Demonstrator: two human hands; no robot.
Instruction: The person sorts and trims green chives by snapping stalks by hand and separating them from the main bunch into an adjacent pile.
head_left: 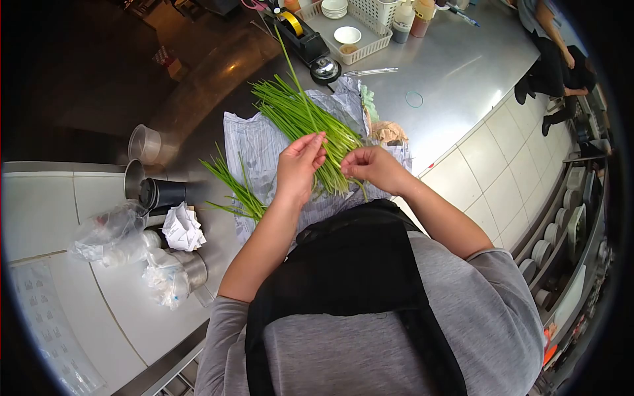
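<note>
A thick bunch of green chives (281,109) lies across spread newspaper (238,135) on the metal counter, pale ends toward me. My left hand (300,162) is closed in a pinch on one long chive stalk (290,63), which sticks up past the bunch toward the tape dispenser. Close by on the right, my right hand (373,166) has thumb and fingertips pinched together over the pale ends; what is between them is too small to make out. To the left of my left forearm lies a smaller group of chives (231,185) on the paper.
Behind the bunch stand a tape dispenser (300,36), a call bell (325,69) and a basket (370,49) with small dishes. Sauce bottles (403,23) are beside it. Crumpled brown paper (389,132) sits right; cups and a metal container (191,270) left. Another person (551,53) is far right.
</note>
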